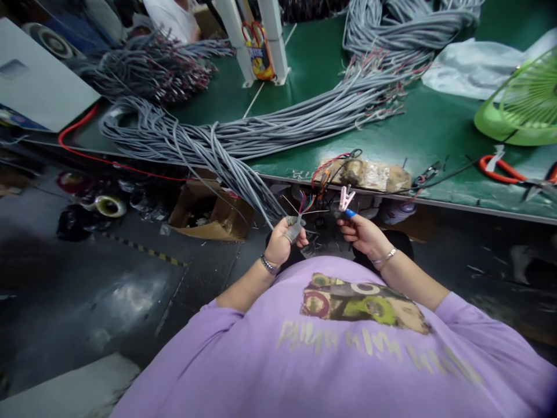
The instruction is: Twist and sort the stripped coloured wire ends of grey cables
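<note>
My left hand [282, 240] is closed round the end of a grey cable [243, 180] that hangs off the green table's edge; thin coloured inner wires [307, 202] fan out above its fingers. My right hand [362, 233] is closed on a small pink-jawed tool with a blue handle [347, 200], held just right of those wires. Both hands sit below the table's front edge [435, 200], over my purple shirt. A big bundle of grey cables [304, 119] lies across the table and droops toward my left hand.
A green fan [522, 104] and red-handled pliers [505, 169] lie at the right. A taped brown block [369, 173] with wires sits at the table edge. A cardboard box [209, 212] and tape rolls [109, 205] are on the floor. Another person [174, 17] is at the far side.
</note>
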`<act>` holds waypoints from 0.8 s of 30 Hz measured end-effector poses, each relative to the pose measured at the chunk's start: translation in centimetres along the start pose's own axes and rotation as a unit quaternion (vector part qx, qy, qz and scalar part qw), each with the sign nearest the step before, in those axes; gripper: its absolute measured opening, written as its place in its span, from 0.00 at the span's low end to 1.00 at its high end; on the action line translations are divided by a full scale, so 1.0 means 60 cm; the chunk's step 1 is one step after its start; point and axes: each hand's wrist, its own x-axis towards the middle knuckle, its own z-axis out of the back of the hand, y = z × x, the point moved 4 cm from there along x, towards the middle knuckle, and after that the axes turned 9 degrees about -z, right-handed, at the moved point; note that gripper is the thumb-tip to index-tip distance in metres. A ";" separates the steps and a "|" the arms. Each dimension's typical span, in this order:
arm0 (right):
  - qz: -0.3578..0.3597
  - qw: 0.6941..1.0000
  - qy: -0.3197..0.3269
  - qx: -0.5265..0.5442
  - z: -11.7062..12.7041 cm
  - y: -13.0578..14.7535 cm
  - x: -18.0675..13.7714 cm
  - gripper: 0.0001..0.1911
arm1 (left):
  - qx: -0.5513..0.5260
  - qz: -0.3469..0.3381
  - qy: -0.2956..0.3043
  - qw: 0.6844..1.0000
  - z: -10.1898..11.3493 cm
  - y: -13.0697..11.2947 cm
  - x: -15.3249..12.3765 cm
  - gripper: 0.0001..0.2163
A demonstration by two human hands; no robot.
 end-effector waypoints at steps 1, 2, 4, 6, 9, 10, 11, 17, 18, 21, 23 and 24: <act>-0.001 1.000 -0.003 0.002 0.000 0.001 -0.001 0.12 | -0.002 -0.001 0.002 1.000 -0.001 0.001 0.000 0.25; -0.003 1.000 -0.006 0.004 0.000 0.001 -0.002 0.12 | -0.002 -0.002 0.004 1.000 -0.001 0.001 0.001 0.25; -0.006 1.000 -0.011 0.010 -0.001 0.003 -0.005 0.11 | -0.001 -0.006 0.009 1.000 -0.001 0.005 0.002 0.24; -0.005 1.000 -0.014 0.014 -0.001 0.004 -0.006 0.11 | 0.004 -0.010 0.013 1.000 0.000 0.012 0.003 0.24; -0.002 1.000 -0.013 0.014 0.002 0.004 -0.006 0.11 | 0.039 -0.021 0.029 0.999 0.003 0.031 0.005 0.21; -0.003 1.000 -0.009 0.011 0.003 0.003 -0.005 0.12 | 0.062 -0.030 0.035 0.997 0.005 0.037 0.007 0.20; -0.002 1.000 -0.005 0.009 0.004 0.003 -0.004 0.12 | 0.091 -0.042 0.040 0.994 0.007 0.041 0.011 0.19; 0.008 1.000 -0.010 -0.003 0.016 0.005 0.001 0.15 | 0.311 -0.197 0.027 0.929 0.035 -0.011 0.076 0.12; 0.009 1.000 -0.013 -0.004 0.017 0.005 0.001 0.15 | 0.354 -0.231 0.020 0.906 0.040 -0.033 0.092 0.11; 0.012 1.000 -0.016 -0.004 0.018 0.006 -0.002 0.15 | 0.483 -0.296 0.017 0.824 0.047 -0.100 0.147 0.11; 0.011 1.000 -0.019 -0.002 0.019 0.006 -0.005 0.15 | 0.543 -0.304 0.003 0.783 0.048 -0.133 0.179 0.11; 0.012 1.000 -0.021 -0.002 0.021 0.006 -0.006 0.15 | 0.562 -0.297 0.006 0.772 0.048 -0.144 0.193 0.11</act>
